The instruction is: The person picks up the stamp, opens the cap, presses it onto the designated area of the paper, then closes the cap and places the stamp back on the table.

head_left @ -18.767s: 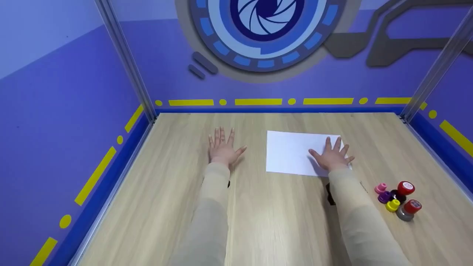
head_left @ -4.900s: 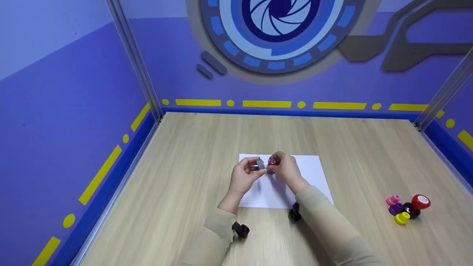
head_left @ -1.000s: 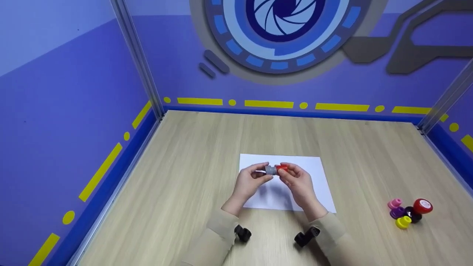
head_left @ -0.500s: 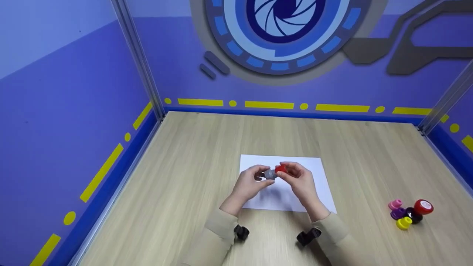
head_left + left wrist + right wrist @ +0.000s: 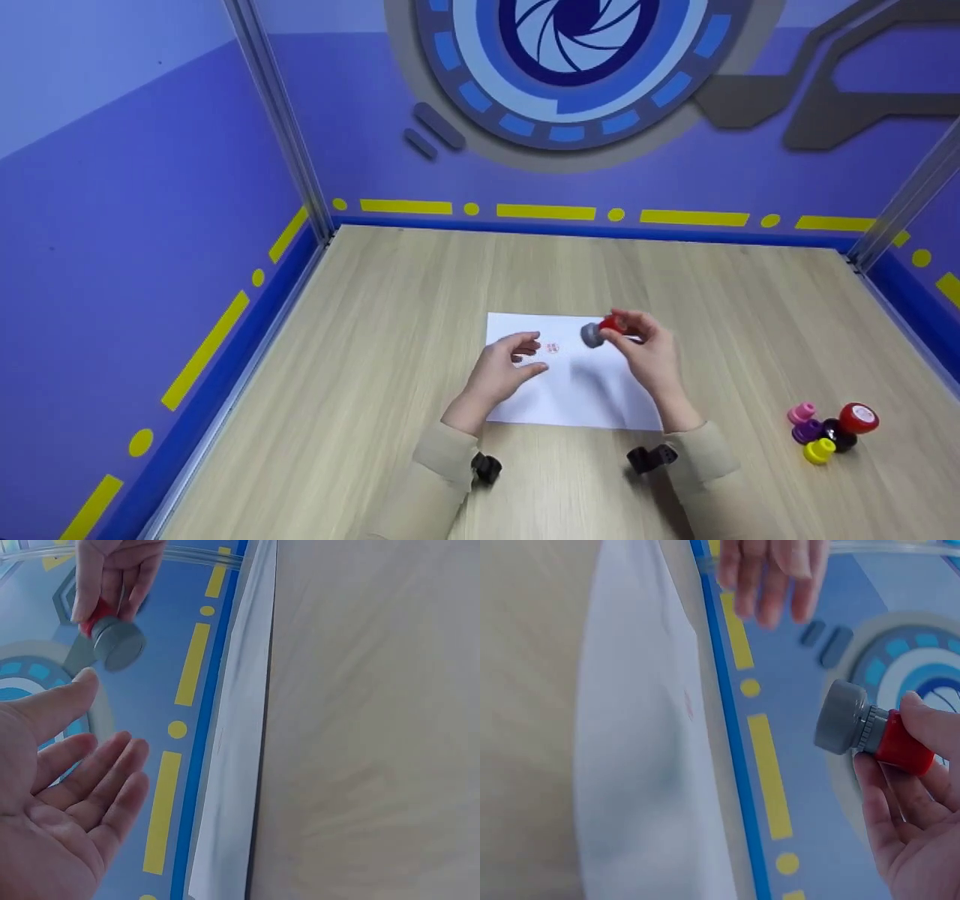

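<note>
My right hand (image 5: 651, 352) pinches a stamp by its red handle, in the air over the right part of a white sheet of paper (image 5: 555, 405). A grey cap sits on the end of the stamp (image 5: 904, 742), pointing left. My left hand (image 5: 501, 375) hovers over the sheet's left part with fingers apart and holds nothing. In the left wrist view its palm (image 5: 52, 832) faces up, below the stamp's grey cap (image 5: 118, 643). A small round red print (image 5: 553, 348) marks the paper between the hands.
To the right stand a second stamp with a round red top (image 5: 859, 418) and a black base, and pink (image 5: 802, 412), purple (image 5: 807, 431) and yellow (image 5: 820, 451) small stamps. Blue-purple walls (image 5: 420, 180) bound the table at the back and sides.
The left hand has let go of the grey cap. The right hand has moved right and up with the capped stamp, which earlier stood among the right-hand group. A red print now shows on the paper.
</note>
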Available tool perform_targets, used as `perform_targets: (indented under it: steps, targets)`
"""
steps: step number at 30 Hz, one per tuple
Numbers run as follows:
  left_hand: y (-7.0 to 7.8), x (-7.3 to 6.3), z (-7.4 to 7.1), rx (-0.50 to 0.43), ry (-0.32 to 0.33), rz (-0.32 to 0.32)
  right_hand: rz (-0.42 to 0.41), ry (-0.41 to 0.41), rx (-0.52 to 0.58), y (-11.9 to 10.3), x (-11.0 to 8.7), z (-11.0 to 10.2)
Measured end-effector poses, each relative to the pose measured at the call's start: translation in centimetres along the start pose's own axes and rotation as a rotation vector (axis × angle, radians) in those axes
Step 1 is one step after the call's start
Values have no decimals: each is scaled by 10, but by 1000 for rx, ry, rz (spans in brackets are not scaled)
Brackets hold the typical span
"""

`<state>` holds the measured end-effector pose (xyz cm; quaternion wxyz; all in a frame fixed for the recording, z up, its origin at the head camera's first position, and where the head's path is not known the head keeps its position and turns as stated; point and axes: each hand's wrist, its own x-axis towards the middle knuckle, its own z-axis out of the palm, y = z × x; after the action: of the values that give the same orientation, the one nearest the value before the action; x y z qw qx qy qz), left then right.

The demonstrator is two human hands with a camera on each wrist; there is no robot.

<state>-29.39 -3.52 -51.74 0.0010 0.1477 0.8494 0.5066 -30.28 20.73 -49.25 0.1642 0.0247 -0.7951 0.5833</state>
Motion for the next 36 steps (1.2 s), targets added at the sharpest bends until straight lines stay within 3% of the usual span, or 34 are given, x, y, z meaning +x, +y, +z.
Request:
perform_targets:
  steps: [3, 6, 14, 18, 23, 31, 36]
  targets:
    - [-1, -1, -2, 146, -27, -76, 15, 60, -42, 3, 6, -15]
    - [-2, -3, -4, 275, -94, -149, 54, 106, -102, 8, 12, -31]
    - [-8, -7, -4, 514, -302, -191, 241, 120, -307, 32, 26, -80]
    - [-10, -7, -3, 566, -350, -199, 316, 100, -338, 42, 39, -99]
    - [-11, -6, -3, 584, -377, -198, 335, 76, -404, 51, 51, -114]
    - [-11, -7, -4, 569, -375, -203, 377, -25, -407, 59, 57, -120]
    - [-10, -7, -4, 563, -374, -191, 372, -25, -422, 62, 57, -120]
